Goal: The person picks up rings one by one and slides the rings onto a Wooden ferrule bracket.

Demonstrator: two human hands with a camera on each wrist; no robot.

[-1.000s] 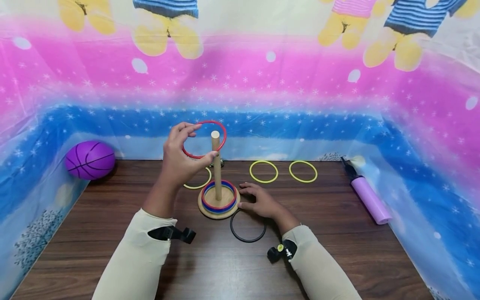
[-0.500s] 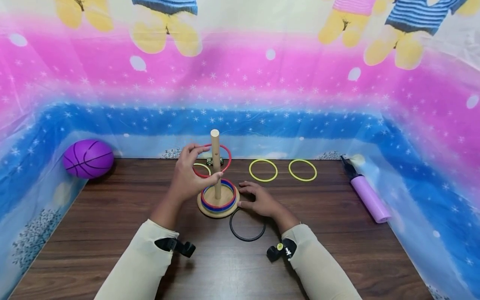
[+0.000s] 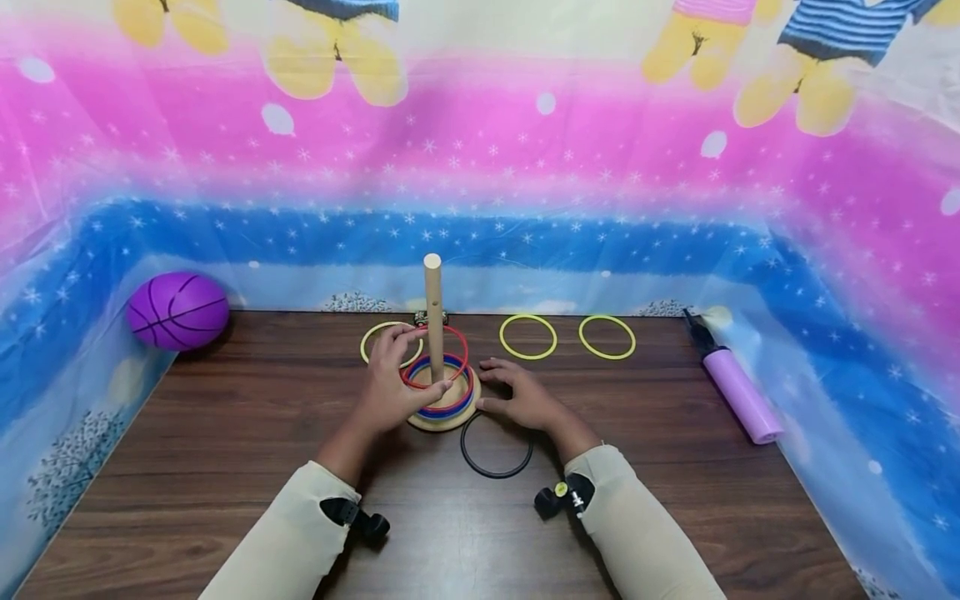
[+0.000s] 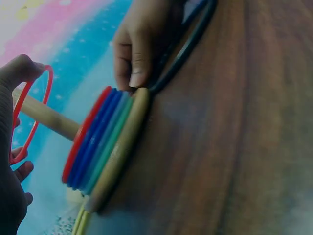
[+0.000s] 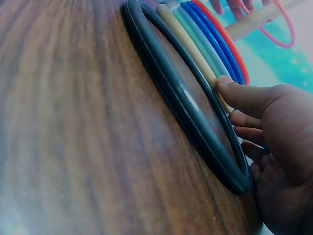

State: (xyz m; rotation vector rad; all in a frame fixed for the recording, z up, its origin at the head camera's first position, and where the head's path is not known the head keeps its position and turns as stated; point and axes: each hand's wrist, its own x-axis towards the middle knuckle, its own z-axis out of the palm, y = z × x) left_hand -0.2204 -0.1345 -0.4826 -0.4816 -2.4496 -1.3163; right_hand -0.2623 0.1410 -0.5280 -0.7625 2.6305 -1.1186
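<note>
Fig. legend, head + 2 wrist views. L hand (image 3: 393,385) pinches a thin red plastic ring (image 3: 437,357) between thumb and curled fingers; ring is threaded over the upright wooden peg (image 3: 433,310) and tilted. 1 s ago I saw it at the peg's tip, 0.5 s ago halfway down; now it sits just above the stack of red and blue rings (image 3: 450,398) on the round wooden base (image 3: 444,418). My read: threading is done, only the release is left. R hand (image 3: 521,396) lies flat, fingers straight, holding nothing, fingertips against the base edge, steadying it as before. A black ring (image 3: 496,447) lies on the table touching the base, under the R wrist.

Surface: dark wood-grain table (image 3: 675,483). At the back lie 3 yellow rings (image 3: 528,338). A purple ball (image 3: 177,311) is far L, a lilac hand pump (image 3: 738,392) far R. A pink-and-blue starry plastic sheet (image 3: 525,183) w/ cartoon figures walls the table on 3 sides.
</note>
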